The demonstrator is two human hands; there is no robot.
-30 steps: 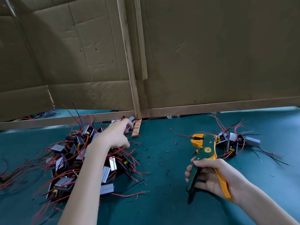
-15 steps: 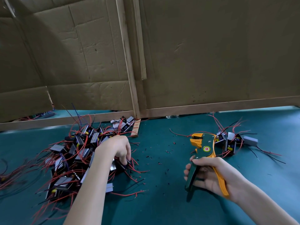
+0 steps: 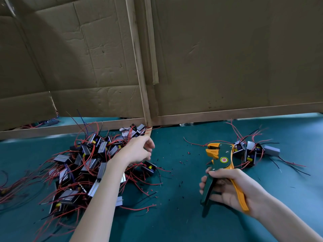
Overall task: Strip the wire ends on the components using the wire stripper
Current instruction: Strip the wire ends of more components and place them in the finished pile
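Observation:
A big pile of small black-and-silver components (image 3: 87, 165) with red and black wires lies on the green table at the left. My left hand (image 3: 138, 151) hovers over the pile's right edge with curled fingers. It seems to pinch the wires of one black component (image 3: 149, 168) that hangs just below it. My right hand (image 3: 227, 187) grips the handles of the green and orange wire stripper (image 3: 221, 158). The stripper's orange jaws point up and left, and nothing is in them. A small group of components (image 3: 250, 152) lies behind the stripper.
Cardboard panels on wooden frames (image 3: 148, 84) wall off the table's back edge. Bits of stripped insulation (image 3: 181, 162) dot the green mat (image 3: 174, 215) between my hands. Loose red wires trail off the left edge.
My left hand reached to the pile's far side, dug into it, and has now risen to the right. A component has come out with it. My right hand and the stripper barely moved.

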